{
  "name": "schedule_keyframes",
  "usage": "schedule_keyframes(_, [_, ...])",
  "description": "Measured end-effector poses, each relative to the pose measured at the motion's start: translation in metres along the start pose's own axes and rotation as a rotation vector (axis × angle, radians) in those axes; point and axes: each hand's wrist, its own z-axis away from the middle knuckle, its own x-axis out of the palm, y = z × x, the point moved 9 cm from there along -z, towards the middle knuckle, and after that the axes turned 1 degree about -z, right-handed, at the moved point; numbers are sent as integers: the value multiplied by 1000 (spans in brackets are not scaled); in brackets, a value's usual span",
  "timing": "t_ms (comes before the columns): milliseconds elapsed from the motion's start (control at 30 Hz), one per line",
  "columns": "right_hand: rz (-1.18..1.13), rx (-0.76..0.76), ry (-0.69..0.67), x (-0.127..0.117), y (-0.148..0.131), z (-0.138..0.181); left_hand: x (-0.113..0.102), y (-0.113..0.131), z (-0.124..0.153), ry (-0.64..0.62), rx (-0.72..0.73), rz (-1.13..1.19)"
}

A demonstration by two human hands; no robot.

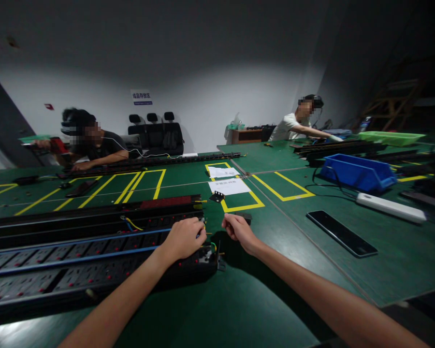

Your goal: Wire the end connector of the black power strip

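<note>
My left hand (186,237) curls over the right end of a long black power strip (94,247) with blue edges and rows of sockets. Short coloured wires stick out by its fingertips. Just right of that end, my right hand (239,229) is closed in a pinch above the table; whatever its fingers hold, if anything, cannot be made out. Nearer to me lies another socket strip (130,273), with a green-yellow wire and a metal tab at its end. A small black bracket (216,196) lies beyond the hands, and a dark block (244,217) sits partly behind my right hand.
Long black housings (58,222) lie behind the strips. Paper sheets (230,187) rest in yellow-taped outlines on the green table (275,290). To the right are a phone (340,233), a white power strip (391,208) and a blue bin (358,174). Two people work across the table.
</note>
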Motion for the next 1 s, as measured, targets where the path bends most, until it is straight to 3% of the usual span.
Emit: schedule_keyframes(1000, [1, 8, 6, 0, 1, 0, -1, 0, 0, -11, -11, 24])
